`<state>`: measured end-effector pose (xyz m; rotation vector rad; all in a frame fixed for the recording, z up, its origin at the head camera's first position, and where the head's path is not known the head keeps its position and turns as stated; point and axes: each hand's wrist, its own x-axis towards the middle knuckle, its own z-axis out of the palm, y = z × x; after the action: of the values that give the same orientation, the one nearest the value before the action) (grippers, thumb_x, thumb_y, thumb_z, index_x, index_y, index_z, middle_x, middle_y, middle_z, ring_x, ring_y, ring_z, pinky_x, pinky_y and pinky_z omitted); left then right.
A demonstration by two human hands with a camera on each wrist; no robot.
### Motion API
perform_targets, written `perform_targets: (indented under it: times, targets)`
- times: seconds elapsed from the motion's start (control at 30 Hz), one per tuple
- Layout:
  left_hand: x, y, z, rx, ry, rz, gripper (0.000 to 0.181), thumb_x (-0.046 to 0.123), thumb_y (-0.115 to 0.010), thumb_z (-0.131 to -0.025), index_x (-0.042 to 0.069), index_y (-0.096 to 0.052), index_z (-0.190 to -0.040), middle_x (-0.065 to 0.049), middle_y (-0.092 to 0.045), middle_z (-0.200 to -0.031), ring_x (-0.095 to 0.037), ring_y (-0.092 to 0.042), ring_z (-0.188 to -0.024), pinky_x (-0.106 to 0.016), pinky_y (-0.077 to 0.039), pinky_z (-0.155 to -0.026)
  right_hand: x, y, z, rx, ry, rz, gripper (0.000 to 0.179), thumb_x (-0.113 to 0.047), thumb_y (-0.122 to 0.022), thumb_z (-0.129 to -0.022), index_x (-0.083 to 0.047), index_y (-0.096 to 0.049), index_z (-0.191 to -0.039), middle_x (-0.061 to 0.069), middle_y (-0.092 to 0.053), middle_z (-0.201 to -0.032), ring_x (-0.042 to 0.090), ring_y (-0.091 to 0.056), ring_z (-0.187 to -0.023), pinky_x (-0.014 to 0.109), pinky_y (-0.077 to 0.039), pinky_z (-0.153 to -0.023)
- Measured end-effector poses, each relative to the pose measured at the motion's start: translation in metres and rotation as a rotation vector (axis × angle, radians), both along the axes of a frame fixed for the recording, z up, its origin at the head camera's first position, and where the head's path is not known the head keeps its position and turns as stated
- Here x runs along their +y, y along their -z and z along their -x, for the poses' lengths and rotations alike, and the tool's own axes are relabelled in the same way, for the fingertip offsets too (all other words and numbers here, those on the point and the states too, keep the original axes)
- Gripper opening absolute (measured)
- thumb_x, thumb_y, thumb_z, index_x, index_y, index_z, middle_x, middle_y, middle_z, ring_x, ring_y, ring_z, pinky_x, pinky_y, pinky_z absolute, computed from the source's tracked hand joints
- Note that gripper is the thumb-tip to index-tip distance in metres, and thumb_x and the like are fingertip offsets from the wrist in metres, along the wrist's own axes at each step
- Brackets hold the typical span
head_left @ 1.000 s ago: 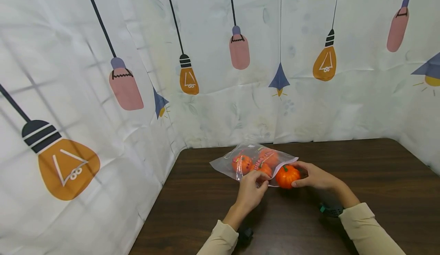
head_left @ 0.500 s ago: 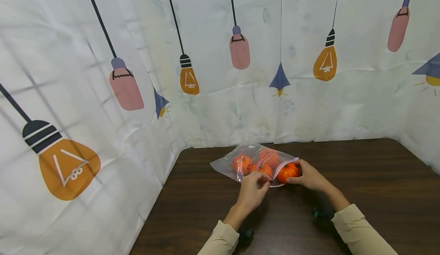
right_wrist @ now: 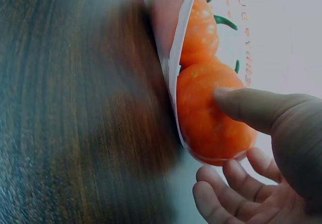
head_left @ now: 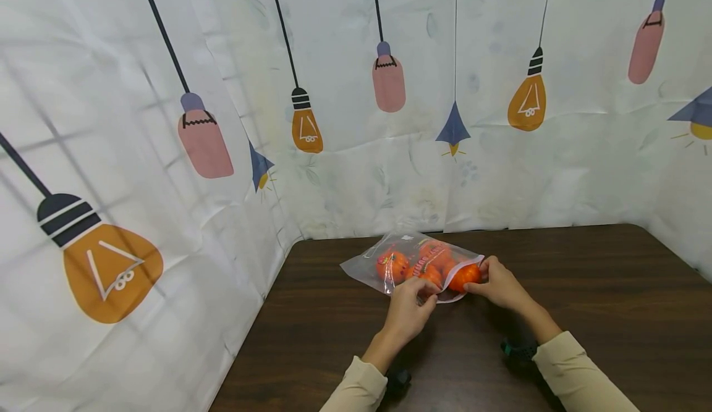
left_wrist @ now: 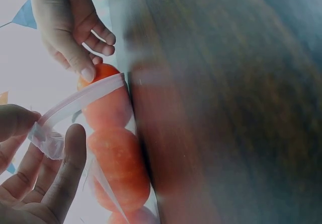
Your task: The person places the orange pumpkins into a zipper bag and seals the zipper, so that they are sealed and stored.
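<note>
In the head view, a clear plastic bag with pink lettering [head_left: 361, 265] lies on the dark wood-grain table [head_left: 311, 350], its long axis running roughly left to right and its mouth facing the person's right hand [head_left: 503, 285]. A glossy orange ribbed toy pumpkin [head_left: 467, 276] sits in that mouth, partly past the rim; other orange pumpkins [head_left: 392, 266] lie deeper inside. The left wrist view shows the left hand [left_wrist: 37, 176] pinching a fold of the bag's rim; keeping that edge lifted and taut should help the pumpkin slide in without snagging. In the right wrist view, the right thumb [right_wrist: 241, 103] presses the pumpkin's outer face, the other fingers loosely bent, not wrapped around it; a steady push along the bag's length, low over the table, looks best. The pumpkin is squat, with no clear long axis; a green stem [right_wrist: 237, 66], probably its own, shows on the side away from the table.
</note>
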<state>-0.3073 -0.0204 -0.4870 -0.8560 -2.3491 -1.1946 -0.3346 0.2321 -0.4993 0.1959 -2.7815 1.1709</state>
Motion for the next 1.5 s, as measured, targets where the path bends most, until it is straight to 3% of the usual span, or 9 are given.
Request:
perform_targets:
  times: [0.27, 0.77, 1.27, 1.5]
  targets:
    - [-0.0004, 0.0005, 0.0009, -0.004, 0.010, 0.001, 0.007, 0.004, -0.075, -0.087, 0.010, -0.075, -0.092, -0.001, -0.072, -0.087, -0.015, -0.066, -0.076, -0.017, -0.053, -0.065, 0.0003, -0.0006, -0.0009, 0.003, 0.005, 0.001, 0.045, -0.029, -0.079, -0.088, 0.000, -0.052, -0.109, 0.012, -0.066, -0.097, 0.022, -0.062, -0.085, 0.032, -0.048, -0.071]
    - [0.0004, -0.0003, 0.0003, 0.012, 0.010, -0.001, 0.008, 0.003, -0.075, -0.087, 0.009, -0.075, -0.092, -0.002, -0.073, -0.087, -0.013, -0.066, -0.076, -0.017, -0.053, -0.064, -0.0041, -0.0042, -0.0021, 0.036, 0.019, 0.033, 0.028, -0.021, -0.076, -0.091, 0.000, -0.063, -0.105, 0.009, -0.070, -0.091, 0.017, -0.063, -0.079, 0.031, -0.049, -0.067]
    - [-0.0005, 0.0000, -0.0006, 0.004, 0.009, 0.000, 0.009, 0.004, -0.074, -0.087, 0.010, -0.075, -0.093, -0.001, -0.071, -0.087, -0.007, -0.064, -0.076, -0.015, -0.052, -0.066, -0.0039, 0.0025, 0.0043, 0.043, -0.165, 0.091, 0.033, -0.018, -0.072, -0.094, 0.002, -0.065, -0.119, 0.015, -0.072, -0.107, 0.019, -0.066, -0.087, 0.028, -0.052, -0.068]
    - [-0.0003, 0.0005, -0.0003, 0.024, 0.008, 0.007, 0.008, 0.003, -0.075, -0.087, 0.009, -0.075, -0.093, 0.000, -0.071, -0.086, -0.007, -0.064, -0.076, -0.013, -0.051, -0.065, -0.0039, 0.0010, 0.0034, -0.002, -0.234, 0.095, 0.040, -0.017, -0.069, -0.096, 0.002, -0.061, -0.130, 0.022, -0.066, -0.119, 0.018, -0.064, -0.085, 0.029, -0.052, -0.064]
